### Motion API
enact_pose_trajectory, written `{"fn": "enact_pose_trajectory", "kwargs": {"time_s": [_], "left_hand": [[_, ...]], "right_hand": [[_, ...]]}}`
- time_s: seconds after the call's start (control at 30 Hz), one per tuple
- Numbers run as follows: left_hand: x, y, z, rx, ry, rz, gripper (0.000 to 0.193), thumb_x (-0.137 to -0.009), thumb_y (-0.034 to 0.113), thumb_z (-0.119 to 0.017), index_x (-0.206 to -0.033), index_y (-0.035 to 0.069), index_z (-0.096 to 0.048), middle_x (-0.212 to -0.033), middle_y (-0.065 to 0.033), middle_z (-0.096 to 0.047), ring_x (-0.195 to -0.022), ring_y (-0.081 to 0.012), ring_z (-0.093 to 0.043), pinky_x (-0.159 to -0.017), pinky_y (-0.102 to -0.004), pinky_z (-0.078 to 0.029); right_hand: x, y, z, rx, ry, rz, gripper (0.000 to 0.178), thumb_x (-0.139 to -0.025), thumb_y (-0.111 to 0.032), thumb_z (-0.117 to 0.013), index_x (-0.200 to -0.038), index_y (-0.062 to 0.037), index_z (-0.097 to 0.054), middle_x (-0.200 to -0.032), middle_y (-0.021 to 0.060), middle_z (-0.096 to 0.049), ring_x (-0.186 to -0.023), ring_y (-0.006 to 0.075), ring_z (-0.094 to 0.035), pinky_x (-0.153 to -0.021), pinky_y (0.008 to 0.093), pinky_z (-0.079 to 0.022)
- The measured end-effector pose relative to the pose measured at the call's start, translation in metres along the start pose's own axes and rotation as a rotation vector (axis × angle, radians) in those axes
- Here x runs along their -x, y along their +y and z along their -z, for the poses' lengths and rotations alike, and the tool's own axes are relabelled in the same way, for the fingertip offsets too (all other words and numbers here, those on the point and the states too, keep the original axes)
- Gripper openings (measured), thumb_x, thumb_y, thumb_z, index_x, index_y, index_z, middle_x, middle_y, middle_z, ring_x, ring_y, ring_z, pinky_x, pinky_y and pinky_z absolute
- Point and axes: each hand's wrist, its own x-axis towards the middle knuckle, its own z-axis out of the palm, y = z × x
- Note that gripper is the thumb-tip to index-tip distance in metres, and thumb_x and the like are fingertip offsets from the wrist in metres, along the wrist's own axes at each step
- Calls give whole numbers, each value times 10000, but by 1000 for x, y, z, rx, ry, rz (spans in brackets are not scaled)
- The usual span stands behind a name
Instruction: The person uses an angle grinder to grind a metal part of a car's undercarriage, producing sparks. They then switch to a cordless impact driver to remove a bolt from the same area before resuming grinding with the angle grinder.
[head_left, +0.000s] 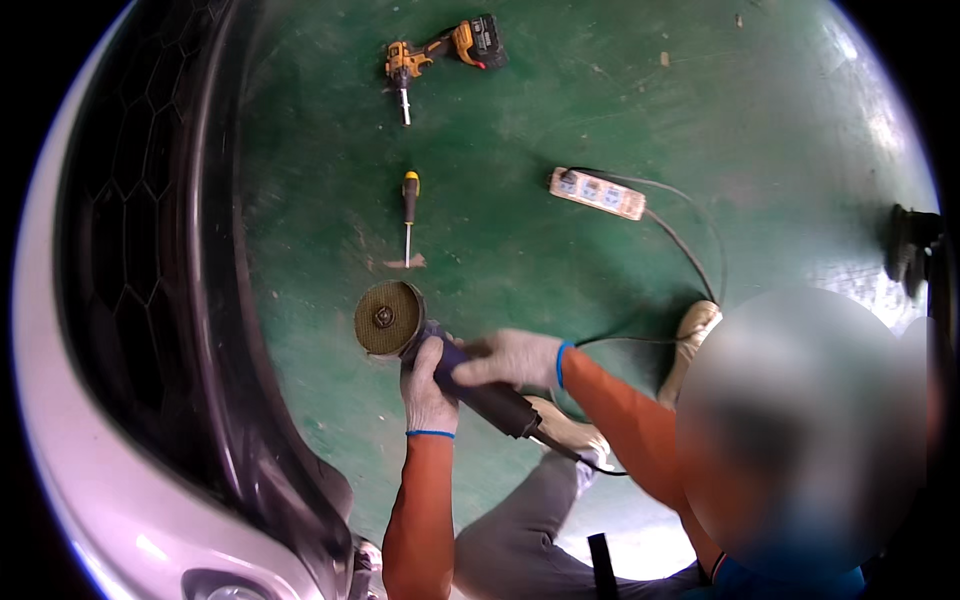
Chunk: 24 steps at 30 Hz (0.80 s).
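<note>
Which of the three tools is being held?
The angle grinder with the round disc: the left hand and right hand are both on it, while the yellow power drill and the screwdriver lie on the green floor.

Gritty matt disc [400, 306], glossy floor [600, 110].
The grinder [492, 402] looks like smooth plastic — the gloves [518, 358] are matt cloth, the bumper [140, 500] sleek and glossy, the screwdriver [409, 208] shaft bright metal.

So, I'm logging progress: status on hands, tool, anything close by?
Left hand and right hand gripping angle grinder. Disc facing camera. Screwdriver on floor beyond disc; car front to left.
</note>
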Motion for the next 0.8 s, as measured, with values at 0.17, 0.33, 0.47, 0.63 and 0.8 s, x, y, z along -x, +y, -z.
{"fn": "enact_pose_trajectory", "kwargs": {"time_s": [0.17,0.33,0.47,0.63,0.8], "left_hand": [[-23,-3,10,-257,-53,-165,450,-902,135,-770,-1306,12,-617,-1133,-92,-664,-1022,-240,-671,-926,-393,-584],[-64,7,15,-447,-62,-377,718,-840,166,-840,-1424,-13,-462,-1228,-125,-637,-1021,-202,-676,-840,-368,-590],[-22,42,24,-572,-69,-226,850,-949,276,-768,-1575,-56,-299,-1262,-133,-626,-1011,-212,-684,-858,-376,-588],[37,24,35,-463,2,-49,737,-1043,383,-680,-1547,-51,-363,-1345,-141,-609,-1153,-219,-644,-944,-439,-562],[77,23,3,-601,23,153,786,-987,517,-708,-1418,-103,-490,-1214,-261,-689,-1013,-375,-745,-886,-486,-632]], "right_hand": [[-65,64,-27,-640,-87,93,680,-864,-358,-873,-1306,74,-591,-1064,149,-714,-938,225,-723,-818,384,-613],[-118,43,-3,-574,-283,291,545,-833,-257,-879,-1232,19,-630,-1020,132,-721,-833,233,-721,-788,392,-617],[-109,30,-30,-723,-231,238,473,-824,-211,-858,-1173,9,-625,-946,129,-711,-783,233,-709,-770,402,-613],[-110,32,-45,-862,-113,265,480,-828,-203,-852,-1166,27,-602,-922,138,-704,-785,234,-707,-759,396,-612],[-116,9,-34,-1066,-62,238,409,-834,-193,-834,-1091,19,-598,-857,129,-691,-717,215,-686,-672,372,-595]]}}
